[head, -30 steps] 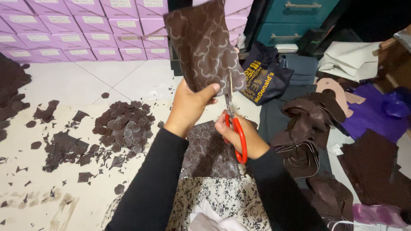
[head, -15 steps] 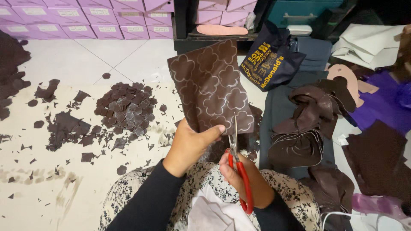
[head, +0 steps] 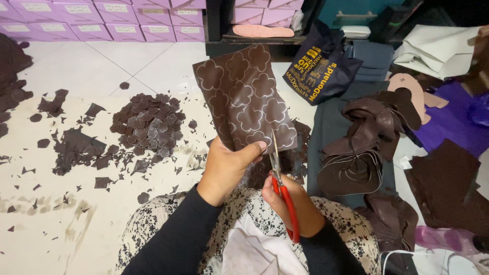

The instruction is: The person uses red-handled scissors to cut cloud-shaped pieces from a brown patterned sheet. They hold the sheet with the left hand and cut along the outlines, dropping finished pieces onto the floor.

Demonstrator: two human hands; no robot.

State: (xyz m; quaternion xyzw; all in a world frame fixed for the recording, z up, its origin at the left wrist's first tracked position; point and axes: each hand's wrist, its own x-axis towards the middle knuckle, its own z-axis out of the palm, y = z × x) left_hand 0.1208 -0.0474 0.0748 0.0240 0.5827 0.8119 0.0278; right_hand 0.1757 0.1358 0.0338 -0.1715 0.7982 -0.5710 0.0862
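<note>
Floor: heap of cut dark-brown flower-shaped pieces (head: 147, 125) left of the hands, scraps scattered round it, curled brown leather offcuts (head: 364, 147) to the right, a dark navy tote bag (head: 318, 69) behind; nothing blocks the cut. Stacked lilac cardboard boxes (head: 97, 20) along the wall, all closed. Left hand (head: 229, 165), grip closed, pinches the lower edge of the dark-brown sheet with white flower outlines (head: 244, 99), held upright over the lap; right hand (head: 290, 201), grip closed, works the red-handled scissors (head: 282, 191), blades slightly parted at the sheet's bottom edge.

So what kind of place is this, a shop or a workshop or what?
Most likely a small craft or shoemaking workshop run on the floor. The left hand holds a brown sheet marked with flower outlines, red-handled scissors cut it, a pile of cut pieces lies nearby, and stacked lilac boxes line the wall.
</note>
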